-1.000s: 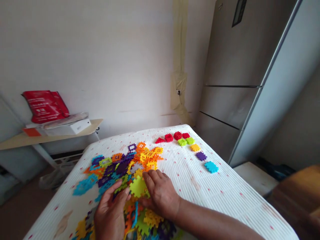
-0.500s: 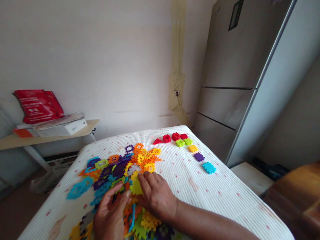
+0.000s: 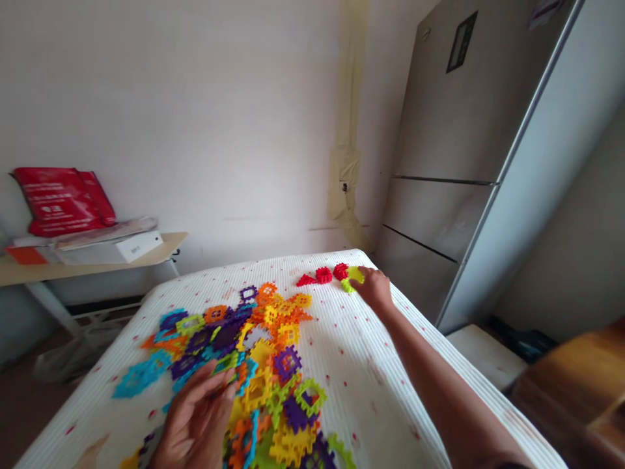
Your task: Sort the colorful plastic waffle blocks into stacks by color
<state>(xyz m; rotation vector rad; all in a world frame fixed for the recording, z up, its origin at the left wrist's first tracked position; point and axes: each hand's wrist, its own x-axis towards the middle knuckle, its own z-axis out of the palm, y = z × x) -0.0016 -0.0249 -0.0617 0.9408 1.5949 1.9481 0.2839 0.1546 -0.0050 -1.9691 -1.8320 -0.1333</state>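
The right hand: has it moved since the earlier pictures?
Yes. Judged against the table, the right hand has gone from the pile forward and to the right, toward the far right corner.

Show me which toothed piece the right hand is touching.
The lime-green piece at the right hand's fingertips, near the table's far right corner. Its green colour sets it apart from the red pieces left of it.

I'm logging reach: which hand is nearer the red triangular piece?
Right. The right hand is right of the red triangular piece, past other red pieces; the left hand is nearer the camera, by the colourful pile.
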